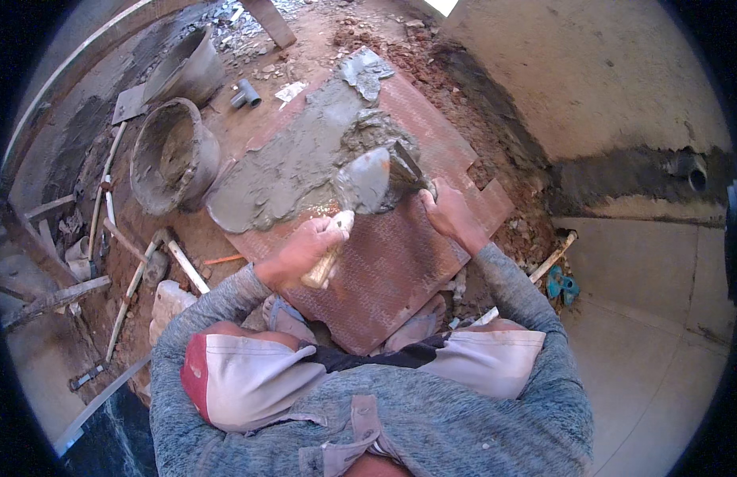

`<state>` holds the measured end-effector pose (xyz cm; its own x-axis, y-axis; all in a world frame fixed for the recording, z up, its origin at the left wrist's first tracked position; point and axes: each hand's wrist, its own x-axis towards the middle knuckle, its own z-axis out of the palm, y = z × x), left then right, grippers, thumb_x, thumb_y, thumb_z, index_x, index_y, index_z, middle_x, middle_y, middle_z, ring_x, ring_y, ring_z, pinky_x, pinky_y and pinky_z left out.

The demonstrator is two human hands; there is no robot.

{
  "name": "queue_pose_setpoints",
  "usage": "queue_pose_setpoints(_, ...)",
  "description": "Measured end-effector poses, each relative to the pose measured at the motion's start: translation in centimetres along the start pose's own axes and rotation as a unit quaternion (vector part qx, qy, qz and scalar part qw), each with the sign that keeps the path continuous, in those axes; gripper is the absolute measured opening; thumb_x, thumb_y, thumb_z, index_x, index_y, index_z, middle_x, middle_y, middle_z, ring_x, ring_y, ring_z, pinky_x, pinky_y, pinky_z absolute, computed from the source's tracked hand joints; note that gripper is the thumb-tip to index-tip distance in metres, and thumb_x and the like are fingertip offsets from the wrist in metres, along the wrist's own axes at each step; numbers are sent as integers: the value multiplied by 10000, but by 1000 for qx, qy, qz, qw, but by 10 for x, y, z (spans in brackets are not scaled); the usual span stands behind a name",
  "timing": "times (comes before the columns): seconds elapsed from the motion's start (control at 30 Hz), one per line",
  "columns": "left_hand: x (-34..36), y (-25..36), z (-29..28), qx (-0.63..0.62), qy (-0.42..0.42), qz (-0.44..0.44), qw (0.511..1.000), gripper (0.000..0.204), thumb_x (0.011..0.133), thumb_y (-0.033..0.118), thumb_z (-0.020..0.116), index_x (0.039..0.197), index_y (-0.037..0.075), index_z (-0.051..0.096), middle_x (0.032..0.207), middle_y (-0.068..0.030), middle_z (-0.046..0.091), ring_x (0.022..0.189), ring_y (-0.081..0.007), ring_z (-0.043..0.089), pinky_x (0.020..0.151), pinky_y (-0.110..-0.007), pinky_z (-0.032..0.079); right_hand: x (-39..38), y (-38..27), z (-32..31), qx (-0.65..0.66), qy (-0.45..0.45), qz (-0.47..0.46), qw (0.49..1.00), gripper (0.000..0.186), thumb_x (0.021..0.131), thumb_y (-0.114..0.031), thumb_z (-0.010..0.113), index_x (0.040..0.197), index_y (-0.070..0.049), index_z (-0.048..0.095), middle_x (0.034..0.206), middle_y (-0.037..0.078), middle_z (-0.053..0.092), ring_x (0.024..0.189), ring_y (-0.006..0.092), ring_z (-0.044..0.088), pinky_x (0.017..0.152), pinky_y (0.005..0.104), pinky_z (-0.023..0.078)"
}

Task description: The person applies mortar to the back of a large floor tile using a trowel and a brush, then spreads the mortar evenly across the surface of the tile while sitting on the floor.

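Note:
My left hand is closed round the pale, worn handle of a trowel. Its broad metal blade, smeared grey, rests against the wet mortar. On the right, my right hand grips a dark flat-bladed tool, tilted nearly edge-on beside the trowel blade. Whether that tool is a second trowel, I cannot tell. The mortar spreads in a thick grey layer over the far and left part of a reddish-brown textured board. A rougher lump of it lies just beyond both blades.
Two mortar-stained tubs, one nearer and one farther, stand at left. A grey pipe fitting lies beside them. White pipes and lumber clutter the left side. Teal objects sit at right, below a wall.

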<state>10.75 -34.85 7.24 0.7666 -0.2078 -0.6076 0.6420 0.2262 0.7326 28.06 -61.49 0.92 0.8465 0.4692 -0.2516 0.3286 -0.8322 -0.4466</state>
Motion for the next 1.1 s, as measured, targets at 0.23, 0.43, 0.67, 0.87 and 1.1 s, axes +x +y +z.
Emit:
queue_pose_setpoints(0.23,-2,7,4,-28,17,-48,998,233,923,214,613,1044,55,493,757,-53,547,484,-152,579,367,-305,511,-20,-49,-28,57,-14,-55,997,375,937,-333,555,1143,-22,518,963,302,649,918,477,627,815,553,476)
queue_pose_setpoints(0.43,-1,12,4,-45,-30,-27,998,213,927,213,612,1004,47,504,739,-54,552,490,-143,584,377,-303,514,-37,-62,-6,47,-8,-190,981,282,936,-275,577,1104,-55,522,868,225,633,846,430,635,727,512,507)
queue_pose_setpoints(0.67,-2,9,3,-95,-73,-47,992,215,930,219,621,977,46,502,718,-57,566,502,-138,594,385,-295,503,-34,-29,18,-50,38,-149,987,238,936,-265,580,1026,-60,500,842,213,621,808,434,631,691,534,504)
queue_pose_setpoints(0.87,-9,11,2,117,21,17,993,283,889,213,668,1004,10,508,759,-88,574,562,-213,628,454,-354,522,-25,-13,-16,-30,81,-46,995,269,953,-307,552,1043,-56,524,892,235,643,817,464,628,707,548,493)
queue_pose_setpoints(1.1,-2,-8,-11,497,226,271,793,445,756,124,740,1087,-1,472,959,-244,563,848,-444,600,743,-482,506,-31,-18,-31,5,36,44,998,336,967,-344,531,1096,-36,572,951,278,656,896,481,625,761,558,485)
